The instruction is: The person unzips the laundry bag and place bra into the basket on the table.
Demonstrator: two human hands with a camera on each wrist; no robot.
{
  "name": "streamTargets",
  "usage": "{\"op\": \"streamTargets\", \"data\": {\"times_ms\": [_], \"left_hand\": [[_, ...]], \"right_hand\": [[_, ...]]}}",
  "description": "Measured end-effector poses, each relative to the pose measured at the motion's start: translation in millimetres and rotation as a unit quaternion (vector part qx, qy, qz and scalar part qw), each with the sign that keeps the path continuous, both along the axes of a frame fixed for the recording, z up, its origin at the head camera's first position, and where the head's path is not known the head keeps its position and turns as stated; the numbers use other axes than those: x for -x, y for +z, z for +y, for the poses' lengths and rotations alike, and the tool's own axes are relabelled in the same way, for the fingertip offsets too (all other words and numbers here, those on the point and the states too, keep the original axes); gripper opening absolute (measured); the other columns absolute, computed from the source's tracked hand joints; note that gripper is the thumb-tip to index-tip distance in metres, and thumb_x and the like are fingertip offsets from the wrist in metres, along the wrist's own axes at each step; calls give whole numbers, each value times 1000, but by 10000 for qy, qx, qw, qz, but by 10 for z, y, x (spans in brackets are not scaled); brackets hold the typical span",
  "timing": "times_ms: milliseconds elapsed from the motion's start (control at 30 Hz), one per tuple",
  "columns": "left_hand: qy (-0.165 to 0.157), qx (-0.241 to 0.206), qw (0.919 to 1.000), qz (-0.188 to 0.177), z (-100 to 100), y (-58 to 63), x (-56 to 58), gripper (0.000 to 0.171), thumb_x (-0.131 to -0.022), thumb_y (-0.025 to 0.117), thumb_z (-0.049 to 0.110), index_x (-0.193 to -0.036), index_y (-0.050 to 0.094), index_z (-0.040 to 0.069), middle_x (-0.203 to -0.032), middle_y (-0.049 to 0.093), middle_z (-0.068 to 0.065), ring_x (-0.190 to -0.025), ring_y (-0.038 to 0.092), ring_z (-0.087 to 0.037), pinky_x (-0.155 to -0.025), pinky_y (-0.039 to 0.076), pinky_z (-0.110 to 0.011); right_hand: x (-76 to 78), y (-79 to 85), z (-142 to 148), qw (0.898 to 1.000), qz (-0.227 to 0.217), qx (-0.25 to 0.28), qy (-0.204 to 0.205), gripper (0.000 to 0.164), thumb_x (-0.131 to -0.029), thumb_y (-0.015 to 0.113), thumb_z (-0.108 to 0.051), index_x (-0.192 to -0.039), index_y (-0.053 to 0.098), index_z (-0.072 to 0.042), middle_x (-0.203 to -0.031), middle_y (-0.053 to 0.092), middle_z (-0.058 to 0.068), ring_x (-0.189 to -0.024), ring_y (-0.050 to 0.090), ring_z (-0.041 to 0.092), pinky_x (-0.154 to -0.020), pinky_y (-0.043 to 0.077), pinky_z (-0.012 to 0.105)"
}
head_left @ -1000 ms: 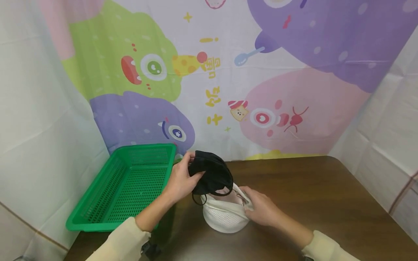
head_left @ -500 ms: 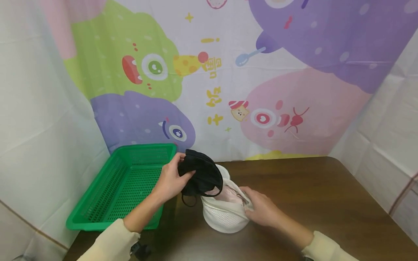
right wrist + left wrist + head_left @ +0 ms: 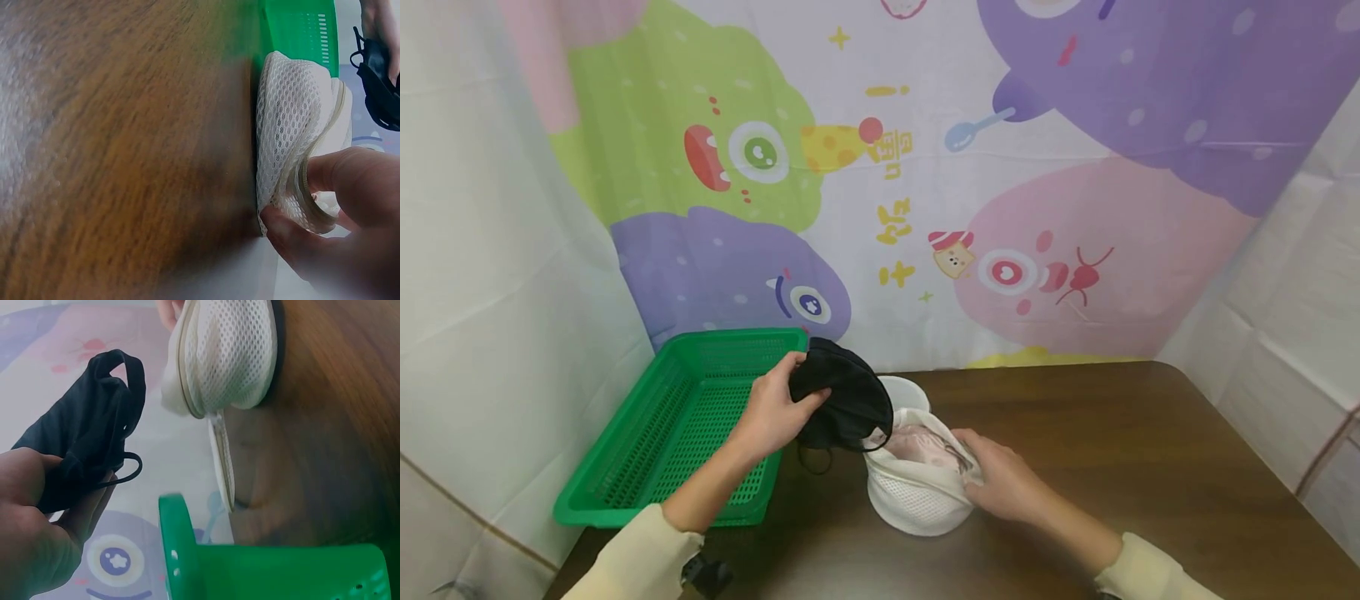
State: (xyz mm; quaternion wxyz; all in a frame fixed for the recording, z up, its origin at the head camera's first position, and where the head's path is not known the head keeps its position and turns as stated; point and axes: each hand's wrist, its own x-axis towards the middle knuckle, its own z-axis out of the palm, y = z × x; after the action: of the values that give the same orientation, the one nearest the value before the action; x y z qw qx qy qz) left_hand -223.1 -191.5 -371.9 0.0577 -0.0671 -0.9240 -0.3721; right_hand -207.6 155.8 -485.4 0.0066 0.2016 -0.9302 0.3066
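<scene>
In the head view my left hand (image 3: pixel 775 412) pinches a black garment with straps (image 3: pixel 844 396), shaped like a folded bra. It hangs between the green basket and a round white mesh laundry bag (image 3: pixel 917 496). One thin strap loop dangles below it. My right hand (image 3: pixel 1003 475) grips the bag's rim on its right side. The unzipped bag stands on the table with its lid (image 3: pixel 906 392) folded back. Soft pink cloth (image 3: pixel 925 446) shows inside its opening. In the right wrist view, thumb and fingers hold the bag's zipped edge (image 3: pixel 306 169).
A green perforated plastic basket (image 3: pixel 572 500) stands at the left of the brown wooden table (image 3: pixel 1112 467). Behind the table hangs a white cloth with cartoon monsters (image 3: pixel 910 192). White cloth walls (image 3: pixel 482 275) close in both sides.
My left hand has moved left with the black garment, away from the bag and towards the basket. The bag's lid has come into view behind it. My right hand stays on the bag's rim.
</scene>
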Motion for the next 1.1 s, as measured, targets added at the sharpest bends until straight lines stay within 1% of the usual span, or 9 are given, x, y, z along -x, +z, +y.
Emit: {"op": "streamTargets", "data": {"times_ms": [133,267,367,500,633,833,933,1100], "left_hand": [[42,49,10000,-75,-66,12,10,69,-109,75,25,-164,45,-2,-169,51,-36,-157,52,-54,-122,51,-69],[60,12,9999,-131,-147,32,16,69,-110,73,26,-166,44,-1,-167,54,-34,-153,57,-53,-119,55,-67],[62,-74,9999,-143,-222,39,29,66,-110,73,27,-164,46,0,-159,62,-32,-143,66,-51,-112,59,-64],[126,-160,9998,-80,-318,29,54,61,-110,73,27,-160,51,1,-149,69,-30,-134,71,-48,-107,62,-61],[187,-217,9996,-81,-387,28,70,57,-109,73,26,-157,53,1,-148,69,-30,-134,70,-49,-109,61,-63],[168,-329,9990,-265,-488,46,106,62,-111,71,27,-161,49,-2,-152,65,-32,-138,68,-51,-109,61,-62],[145,-392,9984,-371,-552,75,129,68,-112,69,28,-166,43,-3,-156,62,-34,-141,66,-52,-111,61,-62],[237,-555,9969,-509,-652,138,164,68,-114,67,30,-167,41,-4,-159,59,-34,-143,64,-52,-112,61,-61]], "right_hand": [[-2,-4,5,10000,51,-12,-1,74,-79,82,1,-149,64,-8,-138,78,15,-121,76,35,-96,61,50],[-7,-1,8,10000,73,1,9,74,-78,82,1,-149,64,-9,-138,78,14,-121,76,35,-96,61,50],[-7,0,12,10000,28,33,-13,74,-78,83,1,-149,64,-10,-139,78,14,-122,76,34,-96,61,50],[-5,2,15,10000,-42,39,-61,74,-79,82,1,-149,64,-10,-139,77,14,-121,76,34,-96,60,49],[-7,6,14,9999,-64,27,-73,74,-78,82,1,-149,64,-9,-138,77,14,-120,75,33,-95,60,49],[-6,7,15,10000,-38,19,-55,73,-79,82,0,-149,64,-9,-138,77,14,-119,75,33,-95,60,48],[-3,4,16,10000,-38,26,-59,73,-78,82,0,-149,64,-9,-137,78,14,-118,75,31,-94,59,47],[3,3,18,10000,-53,38,-50,74,-77,82,0,-149,65,-10,-137,78,12,-115,74,28,-91,58,44]]}}
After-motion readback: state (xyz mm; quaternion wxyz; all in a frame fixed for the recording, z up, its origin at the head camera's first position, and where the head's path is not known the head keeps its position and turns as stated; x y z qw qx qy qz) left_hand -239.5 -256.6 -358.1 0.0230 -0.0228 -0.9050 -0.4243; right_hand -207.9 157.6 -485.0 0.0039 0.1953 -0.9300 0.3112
